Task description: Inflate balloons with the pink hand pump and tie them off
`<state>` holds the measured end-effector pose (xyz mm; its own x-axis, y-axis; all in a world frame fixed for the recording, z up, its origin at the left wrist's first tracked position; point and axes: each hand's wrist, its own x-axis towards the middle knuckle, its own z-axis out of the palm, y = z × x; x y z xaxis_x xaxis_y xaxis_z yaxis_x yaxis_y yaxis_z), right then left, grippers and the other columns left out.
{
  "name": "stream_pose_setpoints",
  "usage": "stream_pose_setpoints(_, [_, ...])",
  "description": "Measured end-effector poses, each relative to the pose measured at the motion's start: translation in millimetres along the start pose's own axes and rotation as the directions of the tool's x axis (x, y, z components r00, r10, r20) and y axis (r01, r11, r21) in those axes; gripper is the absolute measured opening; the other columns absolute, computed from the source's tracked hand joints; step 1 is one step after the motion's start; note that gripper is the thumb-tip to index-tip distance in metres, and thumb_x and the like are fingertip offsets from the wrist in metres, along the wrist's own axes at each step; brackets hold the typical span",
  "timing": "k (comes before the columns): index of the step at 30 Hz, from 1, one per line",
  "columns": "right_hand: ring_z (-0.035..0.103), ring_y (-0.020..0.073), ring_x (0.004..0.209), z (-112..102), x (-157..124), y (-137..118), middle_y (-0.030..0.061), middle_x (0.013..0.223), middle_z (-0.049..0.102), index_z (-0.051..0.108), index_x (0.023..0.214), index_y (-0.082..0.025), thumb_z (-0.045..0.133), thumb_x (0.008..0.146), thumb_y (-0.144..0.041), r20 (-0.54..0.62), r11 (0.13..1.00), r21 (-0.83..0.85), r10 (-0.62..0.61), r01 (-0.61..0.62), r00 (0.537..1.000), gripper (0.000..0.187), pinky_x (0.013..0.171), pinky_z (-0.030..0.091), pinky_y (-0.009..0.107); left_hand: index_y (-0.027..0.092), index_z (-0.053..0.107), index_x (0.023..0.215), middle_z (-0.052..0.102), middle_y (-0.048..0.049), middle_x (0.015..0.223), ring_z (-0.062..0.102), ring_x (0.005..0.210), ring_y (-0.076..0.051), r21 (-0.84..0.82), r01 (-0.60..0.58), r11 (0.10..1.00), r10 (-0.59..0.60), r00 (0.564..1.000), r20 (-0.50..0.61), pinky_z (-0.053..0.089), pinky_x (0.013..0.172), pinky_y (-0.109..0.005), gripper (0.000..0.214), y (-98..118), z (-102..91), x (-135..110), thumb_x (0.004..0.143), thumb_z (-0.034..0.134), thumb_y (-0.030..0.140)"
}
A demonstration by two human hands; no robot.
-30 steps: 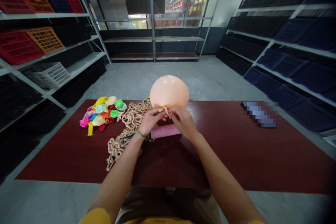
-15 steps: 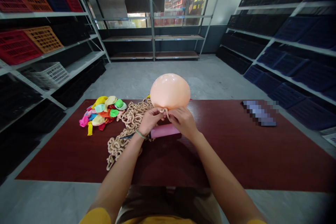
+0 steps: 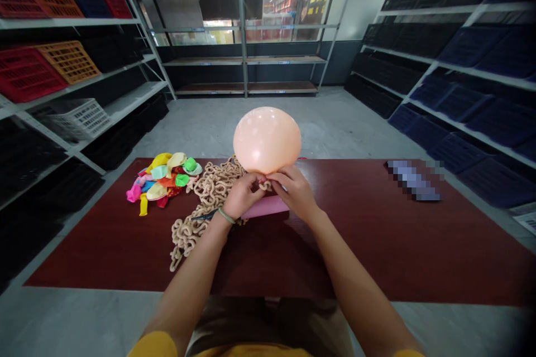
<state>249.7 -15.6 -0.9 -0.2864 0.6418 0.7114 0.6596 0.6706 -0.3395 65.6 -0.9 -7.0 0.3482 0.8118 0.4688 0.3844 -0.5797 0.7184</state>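
A peach-coloured inflated balloon (image 3: 267, 138) stands over my fingertips, neck downward. My left hand (image 3: 244, 194) and my right hand (image 3: 295, 192) both pinch at its neck, thumbs and forefingers nearly meeting. A short piece of beige cord (image 3: 265, 184) shows between the fingers; whether it is looped round the neck I cannot tell. Below the hands lies a pink balloon pump (image 3: 268, 207), its dark nozzle (image 3: 204, 216) pointing left and partly behind my left wrist. A heap of beige cord (image 3: 215, 183) spreads to the left of my left hand.
Several uninflated coloured balloons (image 3: 165, 178) are piled at the left on the dark red table (image 3: 360, 245). A blurred flat object (image 3: 412, 180) lies on the right. Shelves with crates (image 3: 69, 61) line the left side, and more racks stand behind and right.
The balloon has risen slightly and shifted left. My fingers have drawn closer under its neck, and the beige cord between them now shows as a smaller curl.
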Motion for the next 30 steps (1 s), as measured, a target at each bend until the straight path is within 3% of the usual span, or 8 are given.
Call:
stream_pose_setpoints(7, [0.053,0.0196,0.086,2,-1,0,0.0050,0.090,0.060,0.063,0.091,-0.024,0.056,0.088,-0.018,0.004,1.000,-0.012,-0.023,0.023,1.000,0.010,0.077,0.046,0.035,0.019,0.060,0.088,0.065,-0.0014,0.083,0.059,0.075,-0.013,0.079,-0.131,0.988,0.133,0.991,-0.014,0.046,0.070,-0.024,0.006,0,-3.7,-1,0.083,0.063,0.018])
stream_pose_setpoints(11, [0.052,0.0200,0.085,5,-2,-4,0.0043,0.088,0.060,0.061,0.089,-0.024,0.058,0.083,-0.016,-0.038,0.999,-0.028,-0.034,0.033,0.999,0.010,0.077,0.045,0.035,0.018,0.060,0.088,0.066,-0.0019,0.083,0.060,0.073,-0.013,0.115,-0.169,0.979,0.180,0.979,-0.094,0.046,0.068,-0.024,0.007,1,-0.9,-4,0.083,0.064,0.022])
stream_pose_setpoints(16, [0.051,0.0205,0.083,6,-4,-10,0.0043,0.083,0.058,0.055,0.081,-0.023,0.058,0.080,-0.012,-0.156,0.997,-0.058,-0.051,0.043,0.986,0.012,0.075,0.044,0.035,0.019,0.062,0.091,0.069,-0.0019,0.082,0.063,0.071,-0.012,0.120,-0.117,0.986,0.145,0.953,-0.264,0.047,0.066,-0.022,0.008,4,11.1,-10,0.087,0.062,0.025])
stream_pose_setpoints(21, [0.048,0.0203,0.078,12,-5,-16,0.0033,0.075,0.053,0.050,0.075,-0.024,0.058,0.081,-0.015,-0.238,0.989,-0.146,-0.037,0.002,0.971,0.013,0.073,0.044,0.035,0.019,0.063,0.092,0.070,-0.0014,0.081,0.063,0.067,-0.011,0.133,-0.068,0.989,0.106,0.944,-0.311,0.048,0.064,-0.021,0.011,8,18.1,-13,0.088,0.061,0.029])
stream_pose_setpoints(25, [0.048,0.0204,0.079,17,-7,-16,0.0032,0.076,0.051,0.049,0.075,-0.024,0.057,0.081,-0.016,-0.210,0.988,-0.150,0.010,-0.043,0.978,0.013,0.073,0.044,0.035,0.019,0.063,0.092,0.070,-0.0012,0.081,0.063,0.064,-0.010,0.142,-0.038,0.989,0.081,0.947,-0.311,0.048,0.062,-0.020,0.013,8,18.0,-13,0.087,0.062,0.032])
stream_pose_setpoints(30, [0.049,0.0201,0.080,14,-8,-12,0.0029,0.077,0.053,0.052,0.076,-0.023,0.057,0.082,-0.015,-0.139,0.998,-0.070,-0.005,-0.005,0.990,0.012,0.073,0.044,0.035,0.020,0.061,0.092,0.068,0.0001,0.079,0.062,0.062,-0.010,0.101,-0.015,0.995,0.044,0.955,-0.293,0.048,0.059,-0.020,0.013,3,16.2,-11,0.087,0.062,0.032])
